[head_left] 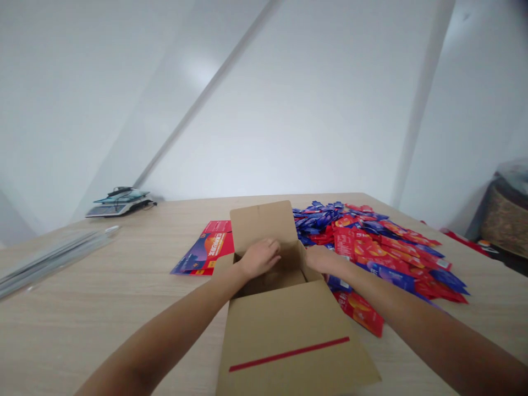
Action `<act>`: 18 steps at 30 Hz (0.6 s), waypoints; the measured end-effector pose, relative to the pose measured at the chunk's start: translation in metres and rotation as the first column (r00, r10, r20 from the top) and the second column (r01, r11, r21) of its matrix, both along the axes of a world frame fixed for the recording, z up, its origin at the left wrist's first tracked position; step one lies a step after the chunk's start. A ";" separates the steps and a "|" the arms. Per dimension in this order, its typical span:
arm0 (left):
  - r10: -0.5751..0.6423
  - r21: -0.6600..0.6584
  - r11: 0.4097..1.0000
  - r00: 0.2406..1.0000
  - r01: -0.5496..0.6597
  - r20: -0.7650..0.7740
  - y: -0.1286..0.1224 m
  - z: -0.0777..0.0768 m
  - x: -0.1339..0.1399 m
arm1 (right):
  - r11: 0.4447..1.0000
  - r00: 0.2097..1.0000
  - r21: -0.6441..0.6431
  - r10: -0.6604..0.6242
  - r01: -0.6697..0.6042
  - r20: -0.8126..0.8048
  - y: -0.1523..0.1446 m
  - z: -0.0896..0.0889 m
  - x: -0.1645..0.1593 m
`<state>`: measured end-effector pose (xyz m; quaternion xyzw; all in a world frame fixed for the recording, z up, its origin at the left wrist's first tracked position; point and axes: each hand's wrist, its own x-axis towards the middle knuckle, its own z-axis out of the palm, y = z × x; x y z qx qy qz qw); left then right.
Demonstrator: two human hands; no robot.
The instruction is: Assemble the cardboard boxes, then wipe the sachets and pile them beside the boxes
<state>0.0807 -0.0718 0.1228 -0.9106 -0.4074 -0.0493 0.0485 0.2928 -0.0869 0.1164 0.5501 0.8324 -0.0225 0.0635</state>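
the box [284,322] is best steadied by the right hand [324,259], whose finger state i cannot tell, while the left hand [259,257] works with fingers curled.

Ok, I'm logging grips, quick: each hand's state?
Left hand: fingers curled over the open brown cardboard box; grip unclear.
Right hand: at the box's right edge; grip unclear.

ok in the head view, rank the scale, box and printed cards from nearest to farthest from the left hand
1. Box: nearest, with the left hand at its opening.
2. Printed cards: on the table, just left of the box.
3. Scale: farthest, at the back left.
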 end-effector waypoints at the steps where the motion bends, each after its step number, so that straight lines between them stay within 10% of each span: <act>1: 0.023 0.108 0.994 0.998 -0.029 0.059 0.002 0.003 -0.002 | 1.000 1.000 0.003 -0.007 0.007 0.002 -0.001 0.000 -0.001; 3: 0.100 0.228 0.965 0.987 -0.128 0.128 0.008 0.003 -0.005 | 0.999 0.999 0.022 -0.033 0.033 -0.005 -0.003 0.000 -0.002; 6: 0.225 0.077 0.971 0.974 -0.227 0.029 0.019 -0.005 -0.007 | 0.994 0.996 0.064 -0.088 0.090 -0.031 -0.008 0.003 -0.004; 18: 0.286 0.035 0.958 0.958 -0.286 -0.021 0.007 0.003 -0.029 | 0.963 0.981 0.206 -0.151 0.174 -0.124 0.003 0.021 -0.031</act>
